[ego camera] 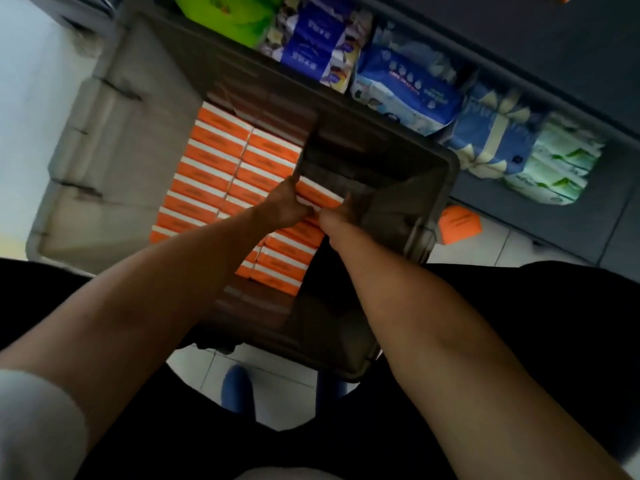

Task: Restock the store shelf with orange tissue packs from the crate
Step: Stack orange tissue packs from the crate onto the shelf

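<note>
Head view: both hands down inside the crate (433,202). Left hand (284,206) and right hand (334,214) pinching one orange tissue pack (317,194) from opposite sides, probably to lift it free of packed rows.

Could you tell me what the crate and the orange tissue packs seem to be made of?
Crate: apparently rigid grey moulded plastic, matt, with a thick rolled rim. Orange tissue packs: sharp-edged, flat-faced, so possibly printed card or taut film; blur leaves it open.

one crate (398,216), two hands (285,206)
</note>
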The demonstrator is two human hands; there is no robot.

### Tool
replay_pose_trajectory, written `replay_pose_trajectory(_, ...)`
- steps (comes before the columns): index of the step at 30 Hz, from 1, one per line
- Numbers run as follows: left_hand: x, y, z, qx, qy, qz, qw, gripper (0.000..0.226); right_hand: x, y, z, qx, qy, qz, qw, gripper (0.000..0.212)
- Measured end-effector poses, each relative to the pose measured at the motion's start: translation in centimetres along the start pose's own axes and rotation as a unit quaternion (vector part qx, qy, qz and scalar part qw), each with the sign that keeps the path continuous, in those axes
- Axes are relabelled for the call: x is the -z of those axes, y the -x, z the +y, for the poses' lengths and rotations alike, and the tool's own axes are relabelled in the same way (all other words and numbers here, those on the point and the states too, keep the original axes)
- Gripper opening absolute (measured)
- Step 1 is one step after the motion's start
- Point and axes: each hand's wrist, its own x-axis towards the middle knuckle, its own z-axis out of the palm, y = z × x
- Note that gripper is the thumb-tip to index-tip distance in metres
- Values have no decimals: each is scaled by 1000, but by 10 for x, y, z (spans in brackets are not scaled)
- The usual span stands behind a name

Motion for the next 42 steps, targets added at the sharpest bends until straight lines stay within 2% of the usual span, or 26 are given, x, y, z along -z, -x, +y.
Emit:
replay_pose_trajectory(4, 9, 2, 3, 7, -5, 4, 1000, 59, -3, 0, 0, -6, 9, -3, 1000, 103)
replay_pose_trajectory(6, 13, 4, 6, 9, -6, 18, 1000, 48, -2, 6, 1, 8, 12, 16, 1000, 104)
replay_pose_trajectory(10, 21, 13, 14, 36, 34, 100, 994, 52, 8, 28, -6, 64, 7, 47, 997, 88)
replay_pose_trajectory(12, 27, 20, 22, 37, 48, 127, 990, 46, 15, 42, -13, 95, 6, 57, 994, 83)
replay_pose_trajectory(18, 48, 45, 49, 1, 83, 208, 975, 28, 38, 85, -47, 179, 40, 113, 977, 66)
replay_pose_trajectory(23, 75, 64, 74, -40, 111, 242, 963, 31, 53, 117, -78, 252, 33, 139, 957, 58)
replay_pose_trajectory(30, 120, 94, 121, -88, 135, 290, 943, 28, 86, 163, -116, 380, 54, 164, 909, 45)
replay_pose_trajectory(33, 137, 108, 154, -125, 146, 301, 934, 24, 104, 178, -144, 428, 48, 185, 883, 47)
replay_pose_trajectory(42, 179, 125, 252, -295, 179, 369, 863, 17, 166, 219, -230, 569, -23, 263, 779, 51)
